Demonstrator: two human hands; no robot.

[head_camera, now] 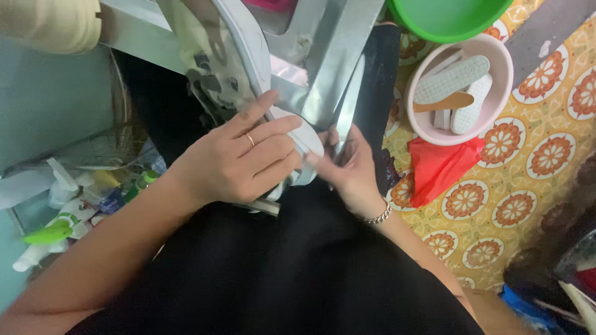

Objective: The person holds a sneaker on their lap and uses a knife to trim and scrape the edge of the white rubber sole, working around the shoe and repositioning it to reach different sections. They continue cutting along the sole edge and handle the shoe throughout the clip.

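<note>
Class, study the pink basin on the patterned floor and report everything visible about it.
The pink basin is round, pale pink and looks like smooth plastic, with a thick rolled rim. It stands upright on the orange flower-patterned floor, at the upper right. Inside lie several white shoe soles with textured treads, leaning across one another, and a tan flat piece among them. A crumpled red plastic bag touches its lower edge, and a green basin sits just above it. Neither hand touches it.

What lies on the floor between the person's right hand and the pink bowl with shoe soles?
In the head view, a crumpled red plastic bag lies between the right hand and the pink bowl.
</note>
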